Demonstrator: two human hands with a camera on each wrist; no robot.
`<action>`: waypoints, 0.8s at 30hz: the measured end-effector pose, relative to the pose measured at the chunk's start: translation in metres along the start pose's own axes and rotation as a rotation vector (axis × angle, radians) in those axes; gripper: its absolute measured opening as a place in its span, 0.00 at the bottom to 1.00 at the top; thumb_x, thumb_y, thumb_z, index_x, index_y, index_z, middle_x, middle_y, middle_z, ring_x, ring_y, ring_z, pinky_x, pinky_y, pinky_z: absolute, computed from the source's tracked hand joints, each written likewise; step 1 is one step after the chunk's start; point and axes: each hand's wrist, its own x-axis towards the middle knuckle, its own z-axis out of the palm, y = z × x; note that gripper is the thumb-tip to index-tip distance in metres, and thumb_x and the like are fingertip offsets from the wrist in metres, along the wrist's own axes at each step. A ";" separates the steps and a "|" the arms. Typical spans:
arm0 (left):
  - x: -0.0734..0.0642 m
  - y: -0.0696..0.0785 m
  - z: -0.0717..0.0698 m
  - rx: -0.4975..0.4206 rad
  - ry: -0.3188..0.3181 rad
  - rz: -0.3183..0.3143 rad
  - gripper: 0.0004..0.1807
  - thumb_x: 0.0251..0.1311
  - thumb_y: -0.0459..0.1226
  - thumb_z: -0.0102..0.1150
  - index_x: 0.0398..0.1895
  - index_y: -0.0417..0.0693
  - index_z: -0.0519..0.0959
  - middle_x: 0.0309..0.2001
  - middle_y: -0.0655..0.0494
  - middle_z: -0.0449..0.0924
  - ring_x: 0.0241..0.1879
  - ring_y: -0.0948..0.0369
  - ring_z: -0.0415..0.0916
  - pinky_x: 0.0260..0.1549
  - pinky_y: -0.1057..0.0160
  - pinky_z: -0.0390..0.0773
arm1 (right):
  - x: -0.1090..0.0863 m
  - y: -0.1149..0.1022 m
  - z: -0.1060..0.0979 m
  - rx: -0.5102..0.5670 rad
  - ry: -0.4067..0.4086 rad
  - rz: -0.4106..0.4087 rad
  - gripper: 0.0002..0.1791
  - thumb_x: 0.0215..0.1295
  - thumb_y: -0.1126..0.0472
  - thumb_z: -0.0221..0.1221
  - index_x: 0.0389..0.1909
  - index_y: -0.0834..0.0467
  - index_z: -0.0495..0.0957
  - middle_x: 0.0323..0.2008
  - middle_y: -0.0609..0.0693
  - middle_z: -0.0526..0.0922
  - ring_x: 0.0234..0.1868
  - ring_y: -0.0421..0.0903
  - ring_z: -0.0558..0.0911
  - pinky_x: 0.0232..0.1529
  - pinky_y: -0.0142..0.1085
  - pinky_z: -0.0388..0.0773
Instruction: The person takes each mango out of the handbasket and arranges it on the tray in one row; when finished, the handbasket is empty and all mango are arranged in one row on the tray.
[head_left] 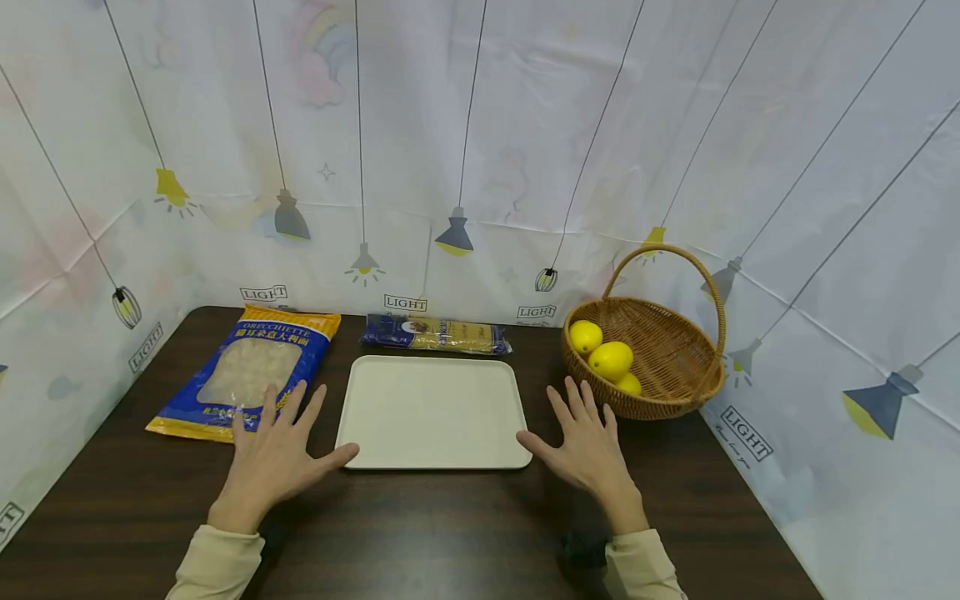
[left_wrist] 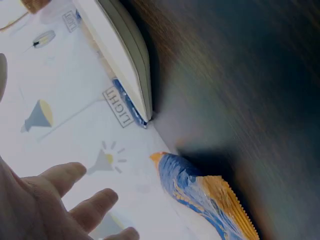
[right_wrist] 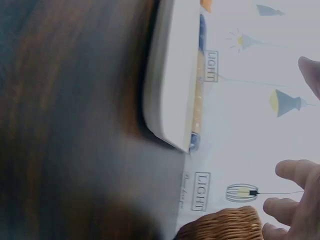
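Observation:
My left hand (head_left: 273, 458) hovers with spread fingers at the near edge of a blue and yellow bag of orecchiette pasta (head_left: 251, 371), left of a cream tray (head_left: 433, 412). To the right of that tray, my right hand (head_left: 588, 446) is spread out too, its fingertips near a wicker basket (head_left: 675, 358). Both hands hold nothing. Several yellow lemons (head_left: 611, 360) lie inside the basket on its left side. In the left wrist view, fingers (left_wrist: 95, 210) show above the pasta bag (left_wrist: 200, 195). The right wrist view has fingers (right_wrist: 295, 175) beside the basket (right_wrist: 225, 225).
Behind the tray lies a long blue and yellow pasta packet (head_left: 437, 333). Everything stands on a dark wooden table (head_left: 420, 533). A white curtain (head_left: 420, 125) printed with lamps surrounds its back and sides. The basket's tall handle (head_left: 720, 308) arches upward.

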 end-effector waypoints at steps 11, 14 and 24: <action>0.003 0.012 0.008 -0.056 -0.032 0.055 0.59 0.52 0.78 0.49 0.80 0.55 0.54 0.75 0.38 0.63 0.69 0.32 0.64 0.58 0.22 0.63 | 0.017 0.015 -0.031 -0.004 0.058 0.015 0.55 0.60 0.21 0.50 0.80 0.49 0.52 0.81 0.61 0.46 0.82 0.65 0.41 0.73 0.72 0.38; 0.003 0.013 0.011 -0.084 -0.043 0.073 0.59 0.53 0.77 0.50 0.80 0.51 0.56 0.69 0.36 0.69 0.63 0.34 0.72 0.56 0.26 0.68 | 0.022 0.020 -0.039 -0.004 0.059 0.030 0.55 0.60 0.21 0.49 0.80 0.50 0.51 0.81 0.62 0.45 0.81 0.67 0.41 0.73 0.71 0.38; 0.005 0.011 0.019 -0.117 -0.104 0.077 0.59 0.54 0.74 0.55 0.77 0.40 0.59 0.58 0.32 0.76 0.52 0.41 0.78 0.50 0.39 0.79 | 0.045 0.062 -0.058 -0.029 0.045 0.090 0.56 0.64 0.21 0.45 0.81 0.56 0.48 0.80 0.67 0.45 0.77 0.73 0.48 0.71 0.72 0.44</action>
